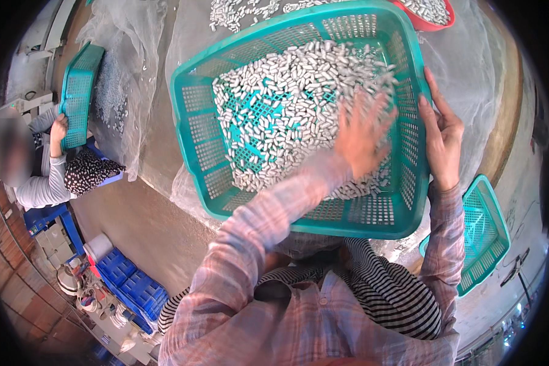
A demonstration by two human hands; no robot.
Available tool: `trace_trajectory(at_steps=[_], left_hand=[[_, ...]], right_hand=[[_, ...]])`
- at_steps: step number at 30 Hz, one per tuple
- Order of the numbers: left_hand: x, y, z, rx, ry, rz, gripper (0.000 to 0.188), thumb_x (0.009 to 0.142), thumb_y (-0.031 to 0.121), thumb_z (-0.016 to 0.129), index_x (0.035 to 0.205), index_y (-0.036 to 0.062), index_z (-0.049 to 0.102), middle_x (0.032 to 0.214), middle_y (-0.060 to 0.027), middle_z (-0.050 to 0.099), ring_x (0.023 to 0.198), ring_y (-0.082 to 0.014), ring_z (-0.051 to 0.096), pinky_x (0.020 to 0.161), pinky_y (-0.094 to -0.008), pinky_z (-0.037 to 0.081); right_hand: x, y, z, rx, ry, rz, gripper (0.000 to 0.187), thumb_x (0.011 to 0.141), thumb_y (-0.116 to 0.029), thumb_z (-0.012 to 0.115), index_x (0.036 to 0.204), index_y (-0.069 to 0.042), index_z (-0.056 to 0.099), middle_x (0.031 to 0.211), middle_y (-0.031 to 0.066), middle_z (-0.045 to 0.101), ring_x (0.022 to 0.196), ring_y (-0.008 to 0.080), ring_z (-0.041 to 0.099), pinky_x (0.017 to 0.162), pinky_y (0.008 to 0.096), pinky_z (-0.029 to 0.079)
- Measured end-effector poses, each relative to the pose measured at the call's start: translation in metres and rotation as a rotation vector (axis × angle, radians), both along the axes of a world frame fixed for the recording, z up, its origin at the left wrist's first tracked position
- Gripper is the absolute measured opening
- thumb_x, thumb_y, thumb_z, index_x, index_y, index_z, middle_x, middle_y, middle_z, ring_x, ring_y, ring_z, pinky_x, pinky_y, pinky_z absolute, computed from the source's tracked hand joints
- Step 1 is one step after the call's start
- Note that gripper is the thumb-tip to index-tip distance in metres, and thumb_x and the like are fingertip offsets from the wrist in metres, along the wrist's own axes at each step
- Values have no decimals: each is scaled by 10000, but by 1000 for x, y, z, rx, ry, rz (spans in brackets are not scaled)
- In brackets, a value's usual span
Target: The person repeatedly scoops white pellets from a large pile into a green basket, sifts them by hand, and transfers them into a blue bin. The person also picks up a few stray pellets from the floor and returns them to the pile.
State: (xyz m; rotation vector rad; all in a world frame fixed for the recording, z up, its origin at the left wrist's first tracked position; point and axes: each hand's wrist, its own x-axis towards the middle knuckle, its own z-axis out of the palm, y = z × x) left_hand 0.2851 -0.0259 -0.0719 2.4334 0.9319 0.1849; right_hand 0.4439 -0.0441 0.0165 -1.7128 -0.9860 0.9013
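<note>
A large teal plastic basket (192,152) with slotted walls lies before me, tilted. Small whitish cylindrical pieces (287,79) cover much of its bottom; I cannot tell what they are. My left hand (365,131) reaches in over the pieces toward the right side, fingers spread and blurred by motion. Some pieces beside its fingertips are blurred too. At the basket's right wall, my right hand (443,137) grips the rim from outside. The underside of the left palm is hidden.
Clear plastic sheeting (470,67) lies under the basket, with loose pieces (241,15) beyond it. A red bowl (450,15) of pieces stands far right. Another green basket (485,235) is by my right arm. At left, a co-worker (43,158) holds a green basket (80,97); blue crates (128,280) stand nearer.
</note>
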Motion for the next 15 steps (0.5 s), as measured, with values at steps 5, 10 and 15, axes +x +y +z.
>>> trace_trajectory(at_steps=[5, 10, 15], left_hand=[[-110, -33, 0, 35, 147, -498, 533, 849, 374, 535, 1372, 311, 457, 1549, 5, 224, 1441, -314, 115, 1085, -684, 9], [-168, 70, -49, 213, 199, 25, 614, 817, 441, 579, 1397, 324, 410, 1532, -106, 247, 1413, -394, 143, 1053, -708, 71], [-34, 102, -29, 139, -221, 497, 655, 795, 437, 628, 1373, 194, 437, 1431, -218, 324, 1297, -462, 271, 1056, -592, 198]], right_hand=[[-1, 4, 18, 7, 10, -58, 434, 935, -85, 566, 1360, -47, 486, 953, -15, 627, 729, 7, 483, 648, 152, 404], [3, 3, 25, 83, -112, -54, 432, 930, -77, 569, 1354, -46, 493, 926, -28, 598, 628, -12, 386, 552, 151, 325], [2, 15, 44, 75, -34, 22, 434, 921, -64, 570, 1349, -50, 501, 859, -48, 558, 652, 3, 370, 573, 180, 279]])
